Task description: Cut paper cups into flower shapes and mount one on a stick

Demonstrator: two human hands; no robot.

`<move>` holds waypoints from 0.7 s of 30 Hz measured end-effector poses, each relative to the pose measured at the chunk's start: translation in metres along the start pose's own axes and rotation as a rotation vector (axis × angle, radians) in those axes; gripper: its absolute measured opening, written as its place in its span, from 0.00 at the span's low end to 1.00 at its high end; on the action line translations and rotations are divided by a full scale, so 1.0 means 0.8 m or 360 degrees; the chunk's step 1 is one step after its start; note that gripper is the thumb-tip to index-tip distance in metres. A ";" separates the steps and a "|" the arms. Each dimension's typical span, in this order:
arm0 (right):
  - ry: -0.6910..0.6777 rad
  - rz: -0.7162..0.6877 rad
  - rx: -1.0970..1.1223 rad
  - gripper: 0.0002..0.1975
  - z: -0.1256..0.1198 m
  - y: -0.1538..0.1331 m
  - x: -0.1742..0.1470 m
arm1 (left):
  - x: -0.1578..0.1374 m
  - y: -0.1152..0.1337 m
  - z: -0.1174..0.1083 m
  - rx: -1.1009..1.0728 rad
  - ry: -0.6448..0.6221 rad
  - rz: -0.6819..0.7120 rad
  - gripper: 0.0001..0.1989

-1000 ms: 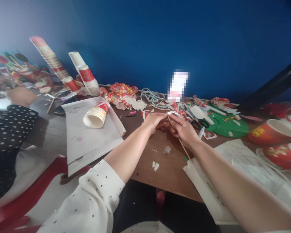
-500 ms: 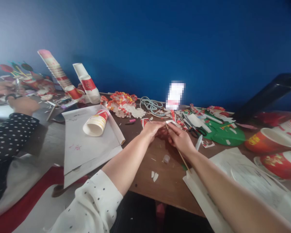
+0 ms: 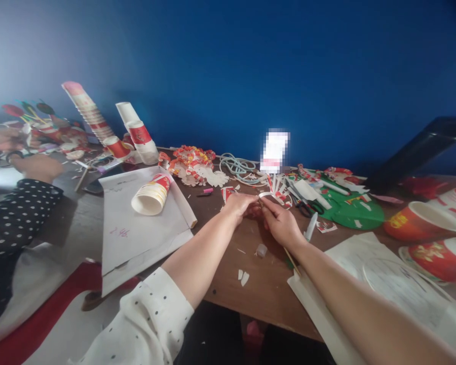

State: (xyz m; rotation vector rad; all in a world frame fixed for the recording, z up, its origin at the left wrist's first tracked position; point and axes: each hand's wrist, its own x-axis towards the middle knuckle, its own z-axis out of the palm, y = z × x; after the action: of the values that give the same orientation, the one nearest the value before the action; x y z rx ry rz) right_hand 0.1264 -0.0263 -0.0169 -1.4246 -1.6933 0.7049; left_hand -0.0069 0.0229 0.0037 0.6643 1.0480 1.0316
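My left hand and my right hand meet above the brown table, their fingertips closed together. Between them is a paper cup cut into strips, its white and red strips fanning out beyond my fingers. A thin wooden stick runs under my right palm and comes out below the wrist; my right thumb and fingers pinch near its upper end. My left fingers curl behind the cut cup and are partly hidden. Scissors lie just right of the hands, with a white pen close by.
On the left, nested paper cups lie on a white paper folder; tall cup stacks lean behind. A co-worker's hand is at far left. A green disc, red cups and papers are right.
The fanned strips of the cut cup now show more clearly beyond my fingers. Both hands stay together in nearly the same place, and the view has shifted slightly.
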 end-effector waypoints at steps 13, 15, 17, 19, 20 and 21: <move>0.0133 -0.0213 -0.0250 0.20 -0.001 0.003 0.006 | -0.006 0.001 0.003 -0.0074 0.0038 0.0003 0.02; 0.0145 -0.0237 -0.0287 0.20 -0.001 0.002 0.004 | -0.007 0.001 0.003 -0.0075 0.0005 -0.0007 0.03; 0.0146 -0.0259 -0.0331 0.20 -0.002 0.002 0.002 | -0.007 0.001 0.002 -0.0067 -0.0037 -0.0025 0.03; 0.0150 -0.0273 -0.0344 0.20 -0.002 0.004 0.001 | -0.008 0.002 0.002 -0.0053 -0.0058 -0.0042 0.03; 0.0159 -0.0276 -0.0328 0.20 -0.002 0.005 0.001 | -0.008 0.002 0.001 -0.0052 -0.0059 -0.0047 0.02; 0.0168 -0.0265 -0.0290 0.20 -0.002 0.006 0.002 | -0.008 0.002 0.001 -0.0057 -0.0061 -0.0051 0.02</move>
State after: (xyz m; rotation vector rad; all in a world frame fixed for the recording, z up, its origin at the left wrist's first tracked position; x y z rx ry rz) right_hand 0.1300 -0.0242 -0.0197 -1.3973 -1.8044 0.3856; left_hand -0.0076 0.0177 0.0081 0.6341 1.0016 1.0041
